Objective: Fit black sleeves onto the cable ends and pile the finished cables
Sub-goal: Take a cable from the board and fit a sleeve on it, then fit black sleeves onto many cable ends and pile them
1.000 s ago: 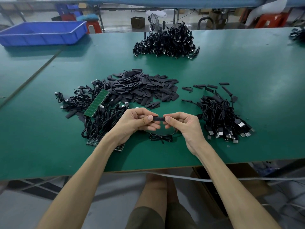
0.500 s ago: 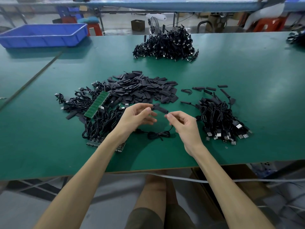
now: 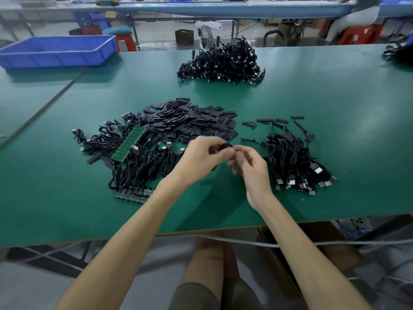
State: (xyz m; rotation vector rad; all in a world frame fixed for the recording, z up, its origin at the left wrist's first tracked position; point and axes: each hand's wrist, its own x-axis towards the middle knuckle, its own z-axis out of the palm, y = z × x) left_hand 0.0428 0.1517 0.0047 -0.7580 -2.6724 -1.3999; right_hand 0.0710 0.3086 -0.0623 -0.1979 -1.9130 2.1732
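left hand (image 3: 201, 155) grip: fingers curled, pinching a black cable (image 3: 224, 146) above the green bench (image 3: 335, 104), just in front of the sleeve heap (image 3: 192, 121). right hand (image 3: 252, 168) grip: fingers loosely curled beside the cable; blurred, hold cannot be told.

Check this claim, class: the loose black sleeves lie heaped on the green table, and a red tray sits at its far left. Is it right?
No. The head view shows the tray is blue, not red. The rest holds: loose black sleeves heaped on the green table, tray at its far left.
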